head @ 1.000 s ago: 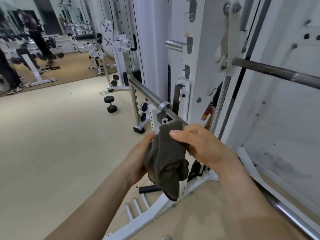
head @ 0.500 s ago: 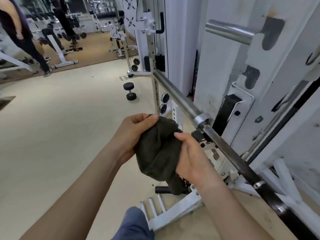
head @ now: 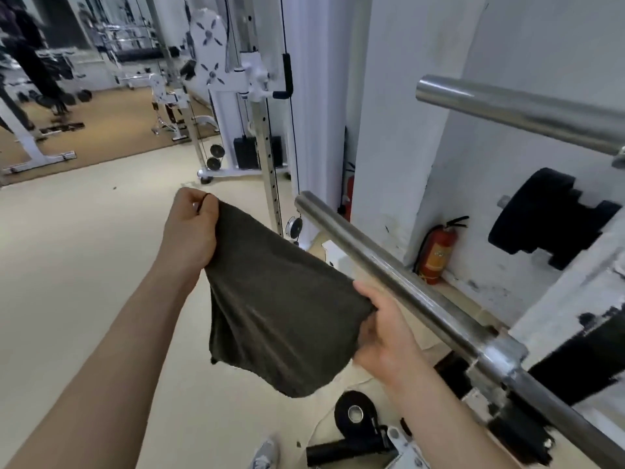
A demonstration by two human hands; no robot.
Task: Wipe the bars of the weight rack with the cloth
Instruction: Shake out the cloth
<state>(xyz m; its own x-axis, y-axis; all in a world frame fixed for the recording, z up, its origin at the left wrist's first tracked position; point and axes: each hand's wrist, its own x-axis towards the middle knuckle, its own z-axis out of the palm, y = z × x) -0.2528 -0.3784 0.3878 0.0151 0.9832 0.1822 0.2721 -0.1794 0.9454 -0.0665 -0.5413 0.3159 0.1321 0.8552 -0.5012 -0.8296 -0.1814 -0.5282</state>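
Dark olive-grey terry cloth [head: 280, 306] hangs spread between both hands, pulled fairly taut along its top edge and sagging in soft folds to a ragged lower hem. The left hand [head: 191, 228] has its fingers curled closed over the upper corner; the right hand [head: 385, 336] pinches the opposite corner, thumb and fingers closed on the fabric. The cloth sits just beside the lower barbell sleeve [head: 389, 269] — apart from it, not touching. That chrome sleeve runs diagonally down to a collar and the white rack upright [head: 575, 316], whose paint is chipped to black in patches. A second chrome bar [head: 521, 113] crosses above and is cut off at the right edge. A black weight plate [head: 544, 214] hangs on the rack. A red fire extinguisher [head: 436, 252] stands by the wall — its yellow label is too blurred to read. The cable machine [head: 250, 79] behind and the far gym area are smeared by motion
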